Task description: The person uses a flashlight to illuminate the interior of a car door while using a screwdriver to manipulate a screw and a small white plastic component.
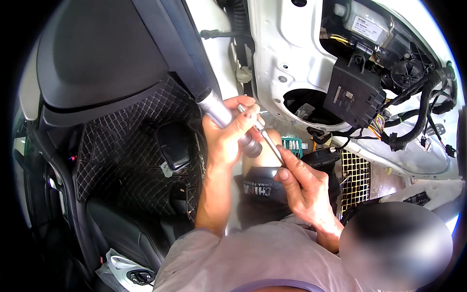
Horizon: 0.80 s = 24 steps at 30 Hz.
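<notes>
The left grip [226, 135] is wrapped around a silver tube [219, 111] and holds a thin metal rod [271, 144]; the right grip [307, 189] pinches the rod's near end. Both things are left of the white car door [287, 39], right of the black floor mat [114, 129].

I look steeply down through the left head-worn fisheye camera: the wearer's shirt [253, 258] fills six o'clock, left hand [227, 131] and right hand [306, 189] close, near centre, quilted mat [114, 138] at nine, white car door [289, 44] toward two.
</notes>
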Each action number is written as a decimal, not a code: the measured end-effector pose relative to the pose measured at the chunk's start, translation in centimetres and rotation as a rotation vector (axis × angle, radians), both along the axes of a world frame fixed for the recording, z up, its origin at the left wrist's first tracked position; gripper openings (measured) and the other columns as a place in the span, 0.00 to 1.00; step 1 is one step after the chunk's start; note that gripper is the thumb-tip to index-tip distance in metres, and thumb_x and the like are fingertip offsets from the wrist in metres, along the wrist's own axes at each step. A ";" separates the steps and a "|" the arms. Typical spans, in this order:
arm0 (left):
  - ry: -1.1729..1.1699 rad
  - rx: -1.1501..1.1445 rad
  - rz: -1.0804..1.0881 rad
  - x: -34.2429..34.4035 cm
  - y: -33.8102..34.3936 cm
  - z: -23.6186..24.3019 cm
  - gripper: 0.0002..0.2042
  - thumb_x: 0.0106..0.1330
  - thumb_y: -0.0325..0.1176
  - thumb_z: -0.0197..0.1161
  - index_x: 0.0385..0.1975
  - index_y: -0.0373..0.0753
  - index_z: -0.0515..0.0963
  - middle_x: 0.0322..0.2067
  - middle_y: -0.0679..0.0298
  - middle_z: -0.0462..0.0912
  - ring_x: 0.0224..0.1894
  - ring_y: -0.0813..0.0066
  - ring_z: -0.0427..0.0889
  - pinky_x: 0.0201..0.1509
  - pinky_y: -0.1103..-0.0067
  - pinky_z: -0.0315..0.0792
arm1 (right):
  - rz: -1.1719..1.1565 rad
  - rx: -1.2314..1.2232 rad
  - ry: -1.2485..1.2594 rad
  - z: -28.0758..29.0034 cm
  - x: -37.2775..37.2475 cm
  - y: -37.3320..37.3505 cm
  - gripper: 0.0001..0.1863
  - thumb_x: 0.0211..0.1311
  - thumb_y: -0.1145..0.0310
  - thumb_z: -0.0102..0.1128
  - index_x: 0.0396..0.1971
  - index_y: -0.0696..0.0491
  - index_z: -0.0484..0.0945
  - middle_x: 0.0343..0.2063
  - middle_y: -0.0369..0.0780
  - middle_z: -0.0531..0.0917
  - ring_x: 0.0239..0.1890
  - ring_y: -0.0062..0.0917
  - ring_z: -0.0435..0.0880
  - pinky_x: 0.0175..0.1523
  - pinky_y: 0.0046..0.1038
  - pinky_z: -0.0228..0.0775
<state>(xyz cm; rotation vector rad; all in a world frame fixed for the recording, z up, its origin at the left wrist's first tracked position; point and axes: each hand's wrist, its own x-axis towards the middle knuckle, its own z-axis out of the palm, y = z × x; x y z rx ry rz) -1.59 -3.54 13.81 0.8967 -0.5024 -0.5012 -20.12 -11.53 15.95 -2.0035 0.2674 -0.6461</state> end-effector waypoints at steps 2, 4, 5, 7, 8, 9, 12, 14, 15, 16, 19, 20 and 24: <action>-0.015 0.007 0.038 0.0 0.0 0.2 0.16 0.65 0.31 0.70 0.47 0.28 0.78 0.26 0.53 0.83 0.19 0.73 0.79 0.25 0.80 0.75 | -0.003 0.024 0.027 0.0 0.0 0.2 0.22 0.67 0.79 0.61 0.61 0.60 0.75 0.30 0.48 0.83 0.26 0.31 0.82 0.35 0.25 0.76; -0.040 0.020 0.055 -0.1 -0.1 0.5 0.16 0.64 0.31 0.70 0.46 0.27 0.78 0.26 0.52 0.84 0.19 0.72 0.80 0.25 0.80 0.76 | 0.002 0.016 0.036 0.1 0.1 0.0 0.22 0.67 0.78 0.61 0.61 0.60 0.75 0.29 0.48 0.83 0.24 0.32 0.82 0.35 0.25 0.76; -0.059 0.044 0.052 -0.1 0.0 0.5 0.16 0.64 0.31 0.70 0.46 0.27 0.78 0.26 0.52 0.84 0.19 0.72 0.80 0.25 0.80 0.76 | 0.002 0.012 0.042 0.0 0.1 -0.1 0.22 0.67 0.78 0.62 0.61 0.60 0.75 0.28 0.48 0.83 0.24 0.32 0.81 0.35 0.25 0.76; -0.095 0.095 0.044 0.2 0.2 0.6 0.15 0.65 0.31 0.70 0.46 0.27 0.78 0.27 0.52 0.84 0.21 0.72 0.81 0.26 0.80 0.77 | 0.012 -0.010 0.045 -0.2 0.2 -0.5 0.22 0.69 0.76 0.60 0.62 0.60 0.75 0.27 0.46 0.83 0.23 0.29 0.81 0.33 0.25 0.75; -0.134 0.124 0.027 0.3 0.4 0.6 0.15 0.64 0.30 0.70 0.45 0.27 0.79 0.27 0.53 0.84 0.22 0.72 0.82 0.28 0.80 0.78 | 0.015 -0.019 0.049 -0.3 0.2 -0.7 0.21 0.70 0.75 0.59 0.62 0.60 0.74 0.27 0.44 0.83 0.23 0.27 0.80 0.33 0.24 0.75; -0.174 0.152 0.010 0.4 0.7 0.7 0.15 0.64 0.30 0.71 0.44 0.26 0.79 0.27 0.54 0.84 0.24 0.71 0.83 0.29 0.79 0.79 | 0.066 0.164 0.116 -0.2 0.0 -1.0 0.21 0.72 0.73 0.57 0.63 0.59 0.74 0.27 0.43 0.82 0.21 0.24 0.79 0.30 0.23 0.72; -0.240 0.150 -0.044 0.5 0.8 0.5 0.14 0.62 0.27 0.73 0.43 0.25 0.81 0.28 0.58 0.84 0.29 0.71 0.86 0.33 0.78 0.81 | 0.190 0.828 0.220 0.9 -0.3 -1.5 0.20 0.79 0.62 0.49 0.61 0.59 0.76 0.22 0.35 0.80 0.12 0.09 0.62 0.19 0.14 0.51; -0.190 0.161 -0.073 0.3 0.7 0.5 0.14 0.63 0.27 0.72 0.43 0.25 0.80 0.30 0.57 0.84 0.30 0.71 0.86 0.34 0.78 0.81 | 0.224 1.039 0.229 1.1 -0.7 -2.1 0.20 0.79 0.62 0.49 0.59 0.60 0.77 0.22 0.37 0.80 0.13 0.10 0.63 0.20 0.14 0.54; -0.168 0.163 -0.090 0.1 0.6 0.5 0.14 0.63 0.27 0.72 0.43 0.25 0.80 0.30 0.57 0.84 0.30 0.71 0.86 0.35 0.78 0.81 | 0.229 1.104 0.237 1.1 -0.8 -2.3 0.20 0.79 0.63 0.50 0.59 0.61 0.77 0.22 0.37 0.81 0.14 0.11 0.67 0.21 0.15 0.58; -0.146 0.178 -0.076 -0.3 0.7 0.5 0.14 0.63 0.27 0.71 0.44 0.25 0.80 0.31 0.57 0.84 0.29 0.71 0.85 0.34 0.78 0.81 | 0.132 0.678 0.192 0.2 -0.6 -1.6 0.20 0.78 0.64 0.51 0.59 0.61 0.77 0.23 0.36 0.82 0.17 0.12 0.71 0.25 0.17 0.63; -0.092 0.165 -0.037 -1.0 -0.5 0.5 0.16 0.65 0.27 0.70 0.48 0.24 0.77 0.31 0.55 0.83 0.28 0.71 0.84 0.32 0.76 0.81 | 0.012 0.133 0.164 -0.2 -0.1 -1.0 0.20 0.71 0.75 0.55 0.61 0.57 0.76 0.26 0.43 0.86 0.27 0.24 0.86 0.34 0.27 0.78; -0.103 0.082 -0.030 -1.1 -0.9 0.2 0.18 0.64 0.27 0.69 0.50 0.24 0.76 0.30 0.55 0.83 0.27 0.71 0.83 0.31 0.75 0.81 | 0.056 0.409 0.209 0.0 -0.4 -1.0 0.19 0.73 0.73 0.54 0.62 0.56 0.75 0.25 0.39 0.85 0.27 0.21 0.84 0.35 0.24 0.77; -0.176 0.113 -0.054 -0.7 -0.5 -0.4 0.17 0.63 0.26 0.70 0.49 0.25 0.76 0.31 0.56 0.83 0.29 0.71 0.84 0.34 0.74 0.82 | 0.085 0.588 0.183 -1.4 -0.7 -0.9 0.19 0.77 0.66 0.54 0.62 0.56 0.76 0.26 0.33 0.82 0.29 0.14 0.77 0.36 0.19 0.73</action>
